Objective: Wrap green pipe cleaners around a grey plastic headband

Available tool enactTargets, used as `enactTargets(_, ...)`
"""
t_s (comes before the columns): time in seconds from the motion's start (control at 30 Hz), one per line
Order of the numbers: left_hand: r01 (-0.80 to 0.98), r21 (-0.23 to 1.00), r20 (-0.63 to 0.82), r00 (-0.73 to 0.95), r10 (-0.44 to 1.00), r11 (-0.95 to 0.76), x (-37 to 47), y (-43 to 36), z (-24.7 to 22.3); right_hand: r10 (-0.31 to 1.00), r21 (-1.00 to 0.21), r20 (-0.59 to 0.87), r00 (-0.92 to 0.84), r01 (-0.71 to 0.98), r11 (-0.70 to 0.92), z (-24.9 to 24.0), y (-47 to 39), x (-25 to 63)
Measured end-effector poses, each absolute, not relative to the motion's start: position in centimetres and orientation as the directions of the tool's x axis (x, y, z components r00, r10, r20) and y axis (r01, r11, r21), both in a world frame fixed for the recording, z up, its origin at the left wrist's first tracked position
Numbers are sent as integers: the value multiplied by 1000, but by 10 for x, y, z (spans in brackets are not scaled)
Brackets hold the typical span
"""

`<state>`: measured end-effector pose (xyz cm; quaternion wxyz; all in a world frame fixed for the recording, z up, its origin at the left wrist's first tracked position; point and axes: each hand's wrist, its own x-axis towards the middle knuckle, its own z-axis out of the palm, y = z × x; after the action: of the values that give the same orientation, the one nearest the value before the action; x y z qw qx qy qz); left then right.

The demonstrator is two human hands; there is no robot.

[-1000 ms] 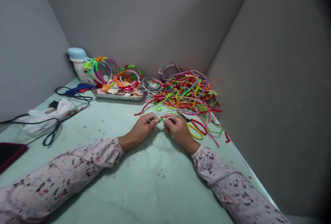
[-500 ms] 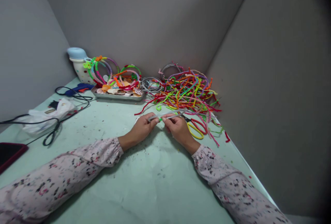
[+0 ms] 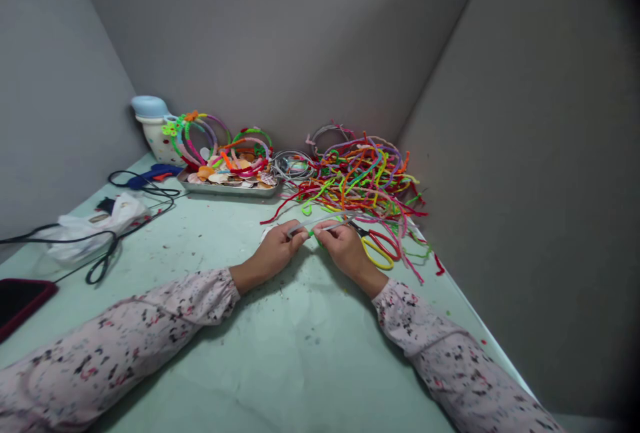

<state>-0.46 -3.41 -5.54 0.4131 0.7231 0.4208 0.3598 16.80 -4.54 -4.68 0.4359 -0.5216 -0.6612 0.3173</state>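
Both hands meet over the middle of the table. My left hand [image 3: 277, 248] is closed, thumb and fingers pinching one side of a thin grey headband [image 3: 327, 218]. The band arches away from me towards the right. Opposite it, my right hand [image 3: 344, 250] pinches the other side of the band. A short bit of green pipe cleaner [image 3: 311, 233] shows between the fingertips; how it is fixed to the band is hidden. Just right of my right hand lie scissors [image 3: 383, 250] with red and yellow handles.
Behind the hands spreads a heap of coloured pipe cleaners [image 3: 365, 173]. Grey bands [image 3: 295, 163] lie beside a metal tray [image 3: 230, 188] of shells and wrapped headbands [image 3: 200, 133]. At left are a white bottle [image 3: 157, 136], blue glue gun [image 3: 153, 175], black cable [image 3: 117, 240], plastic bag [image 3: 83, 233] and phone [image 3: 23, 303].
The hands and the grey headband stay almost in place, with only slight finger movement. The whole view has shifted very slightly.
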Motion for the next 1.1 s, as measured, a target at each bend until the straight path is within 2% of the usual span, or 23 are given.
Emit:
enactTargets(0.27, 246, 928, 165, 400, 902, -279, -5, -32, -59, 962, -882, 244, -122, 385, 272, -43, -45, 173)
enactTargets(0.5, 201, 959, 97, 435, 895, -201, -5, -30, -64, 983, -900, 163, -85, 396, 184, -44, -45, 171)
enactTargets(0.7, 217, 951, 103, 457, 883, -223, -4, -32, -63, 969, -868, 210, -133, 431, 247, -46, -45, 170)
enactTargets(0.9, 267, 940, 76, 440, 895, -211, -3, -35, -59, 963, -828, 253, -91, 494, 264, -50, -45, 169)
enactTargets(1.1, 268, 923, 141, 432, 891, -276, -4, -35, -58, 957, -775, 285, -55, 573, 264, -47, -47, 168)
